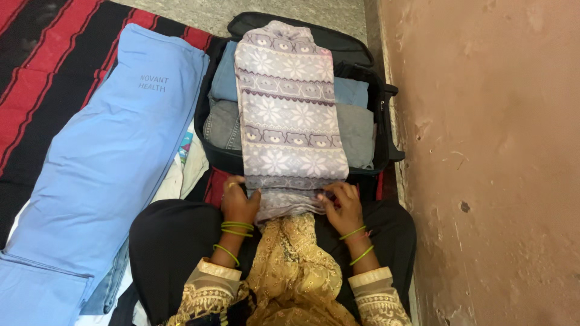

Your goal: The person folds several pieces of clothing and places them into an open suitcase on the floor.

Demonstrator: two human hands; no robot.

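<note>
Both hands' fingers (251, 196) pinch lavender snowflake-patterned fleece (289, 115) over suitcase (380, 115).

left hand (238, 202) and right hand (341, 208) both reaching forward, wrists bent, fingers curled in a pinching grip

The fleece garment (289, 115) is lilac-grey with white snowflakes and what look like bears; the long cloth (115, 157) is plain light blue.
</note>
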